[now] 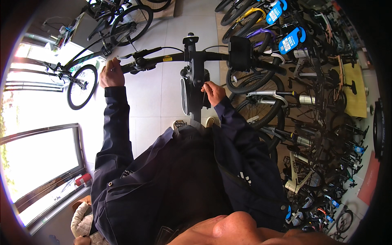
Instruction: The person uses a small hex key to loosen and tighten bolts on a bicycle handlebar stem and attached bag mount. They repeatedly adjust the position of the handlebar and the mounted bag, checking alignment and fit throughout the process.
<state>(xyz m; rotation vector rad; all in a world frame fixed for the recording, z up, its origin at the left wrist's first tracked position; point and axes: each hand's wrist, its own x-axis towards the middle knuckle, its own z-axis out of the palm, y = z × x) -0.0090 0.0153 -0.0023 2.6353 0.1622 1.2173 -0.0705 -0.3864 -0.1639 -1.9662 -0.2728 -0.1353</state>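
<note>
Left hand [112, 73]: curled around the outer end of the left grip of a black handlebar [177, 57]. Right hand [213, 93]: thumb and forefinger drawn narrowly together, close against the right side of the stem [197, 67]; anything held between the fingertips too small to make out. Bicycle in hand: directly before the body, handlebar running rightward from the left hand and passing ahead of the right. Just inboard of the left hand: brake lever [149, 53], black; farther along, a small yellow label [167, 59]. Ahead and to the right of the right hand: black phone-shaped holder or device [240, 53], on the bar. Left of the right hand, across the stem: white-edged elongated item [184, 96], kind unclear. Beyond the left hand, to its left: parked bicycle's front wheel [82, 87]. Well right of the right hand: densely ranked bicycles, with two blue hang tags [277, 12] toward the far end and a yellow panel [355, 90] behind. Well behind the left hand: red cylinder [83, 179] by a window frame; nearer the rim, another person's pale padded sleeve [83, 218].
</note>
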